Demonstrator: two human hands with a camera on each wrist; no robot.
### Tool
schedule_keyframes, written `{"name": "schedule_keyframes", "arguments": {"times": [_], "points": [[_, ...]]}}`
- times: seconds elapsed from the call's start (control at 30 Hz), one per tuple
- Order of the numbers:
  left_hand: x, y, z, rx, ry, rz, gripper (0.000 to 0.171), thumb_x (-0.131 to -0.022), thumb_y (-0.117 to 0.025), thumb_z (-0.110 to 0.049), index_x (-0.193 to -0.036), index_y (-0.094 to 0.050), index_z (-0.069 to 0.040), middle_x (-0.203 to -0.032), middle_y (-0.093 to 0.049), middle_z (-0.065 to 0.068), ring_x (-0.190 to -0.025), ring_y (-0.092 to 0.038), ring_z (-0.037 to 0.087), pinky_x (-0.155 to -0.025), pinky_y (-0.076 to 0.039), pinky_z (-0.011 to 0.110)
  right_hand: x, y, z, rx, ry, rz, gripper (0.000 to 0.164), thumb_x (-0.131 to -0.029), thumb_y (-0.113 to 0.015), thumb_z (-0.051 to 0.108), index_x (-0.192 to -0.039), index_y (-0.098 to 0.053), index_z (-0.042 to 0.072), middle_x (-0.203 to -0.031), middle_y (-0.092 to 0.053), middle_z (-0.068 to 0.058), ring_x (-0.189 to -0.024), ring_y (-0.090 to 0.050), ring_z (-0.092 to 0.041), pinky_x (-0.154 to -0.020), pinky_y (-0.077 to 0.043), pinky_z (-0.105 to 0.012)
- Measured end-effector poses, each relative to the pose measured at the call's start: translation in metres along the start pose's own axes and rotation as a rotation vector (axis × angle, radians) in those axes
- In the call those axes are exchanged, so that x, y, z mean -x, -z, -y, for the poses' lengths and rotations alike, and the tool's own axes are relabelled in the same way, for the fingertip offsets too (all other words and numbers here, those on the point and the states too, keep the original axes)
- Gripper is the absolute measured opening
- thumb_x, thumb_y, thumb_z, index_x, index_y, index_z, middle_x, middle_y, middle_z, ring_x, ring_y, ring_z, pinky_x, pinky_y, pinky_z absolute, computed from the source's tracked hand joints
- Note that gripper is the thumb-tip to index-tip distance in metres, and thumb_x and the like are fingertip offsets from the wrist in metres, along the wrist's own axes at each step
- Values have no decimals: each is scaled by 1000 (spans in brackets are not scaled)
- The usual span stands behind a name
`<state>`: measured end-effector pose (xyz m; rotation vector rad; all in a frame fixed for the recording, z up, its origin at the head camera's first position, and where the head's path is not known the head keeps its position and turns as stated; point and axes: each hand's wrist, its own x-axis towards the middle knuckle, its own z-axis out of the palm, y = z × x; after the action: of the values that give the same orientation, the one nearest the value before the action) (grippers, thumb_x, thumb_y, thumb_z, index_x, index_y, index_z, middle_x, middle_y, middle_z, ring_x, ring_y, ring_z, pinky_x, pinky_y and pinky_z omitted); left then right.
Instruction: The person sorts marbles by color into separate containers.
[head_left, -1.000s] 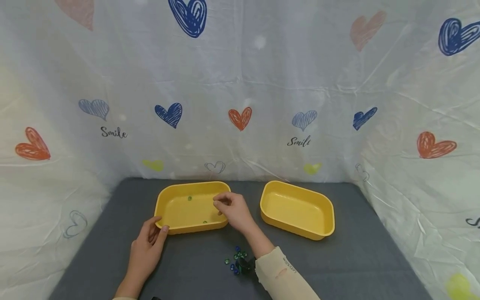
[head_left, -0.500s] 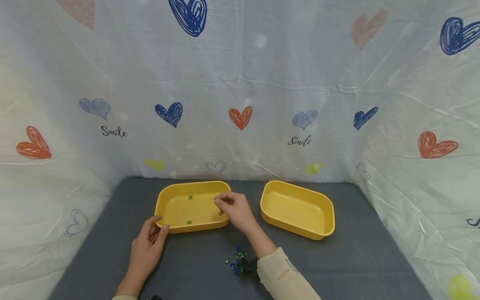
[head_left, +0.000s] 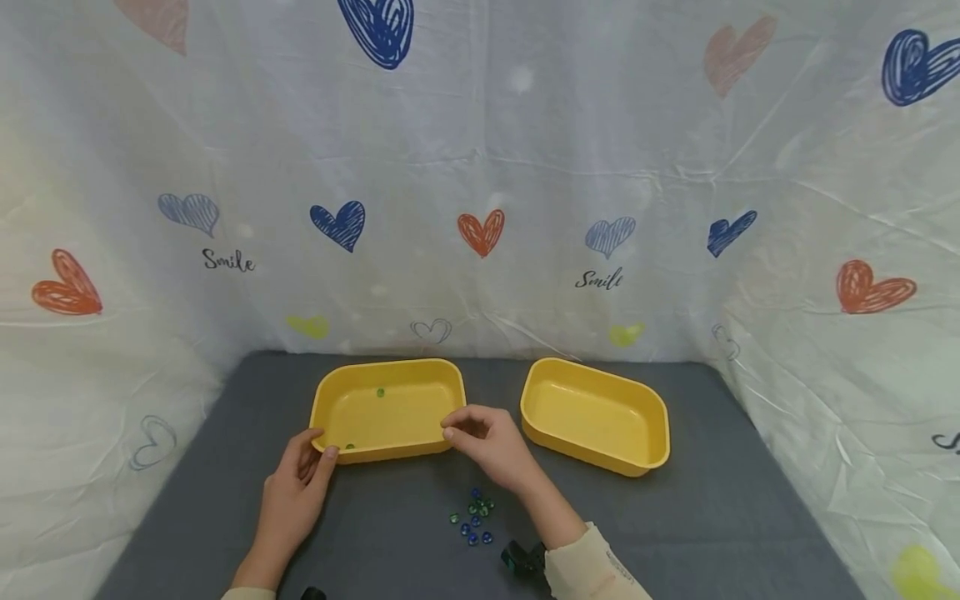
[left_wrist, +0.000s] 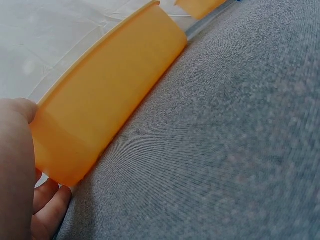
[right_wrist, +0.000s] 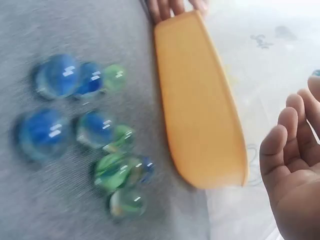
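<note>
Gripping a smooth, rounded tray [head_left: 397, 421], left fingers [head_left: 302, 441] curl.

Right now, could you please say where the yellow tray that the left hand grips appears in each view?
Head: yellow tray, lower half, left of centre.
Left wrist: yellow tray, upper left, slanting.
Right wrist: yellow tray, right of the marbles.
Shared landmark: the left hand, at the tray's end.

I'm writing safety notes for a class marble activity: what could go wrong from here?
The loose marbles on the grey cloth might scatter if the right sleeve swings into them.

The left grip holds a corner of the left tray; lifting it could send the two green marbles rolling.

The right grip, near that tray's rim, might knock it.
</note>
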<state>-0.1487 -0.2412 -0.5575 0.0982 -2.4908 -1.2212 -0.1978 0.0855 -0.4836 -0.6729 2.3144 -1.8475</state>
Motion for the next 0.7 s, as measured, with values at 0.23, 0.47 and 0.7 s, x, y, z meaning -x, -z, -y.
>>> {"name": "schedule_keyframes", "arguments": {"times": [0.23, 0.47, 0.7], "points": [[-1, -1, -1, -11, 5, -3, 49, -112, -66, -38, -151, -57, -10, -133, -74, 22, -116, -76, 35, -90, -62, 28, 16, 4, -13, 7, -60, 51, 24, -106, -76, 18, -121, -79, 0, -108, -78, -3, -94, -70, -19, -82, -59, -27], [0, -1, -2, -22, 6, -16, 47, -111, -68, -36, -150, -58, -11, -123, -77, 15, -108, -77, 29, -81, -50, 9, 28, 9, -29, 36, -58, 142, 24, -106, -76, 21, -118, -80, 1, -96, -76, -8, -72, -59, -10, -66, -51, -24], [0, -1, 0, -1, -2, 4, 49, -113, -66, -37, -152, -56, -9, -140, -71, 24, -124, -72, 40, -95, -59, 54, 40, 11, -42, 43, -69, 218, 24, -104, -78, 24, -119, -81, 5, -87, -71, -6, -63, -51, -7, -60, -45, -21]]}}
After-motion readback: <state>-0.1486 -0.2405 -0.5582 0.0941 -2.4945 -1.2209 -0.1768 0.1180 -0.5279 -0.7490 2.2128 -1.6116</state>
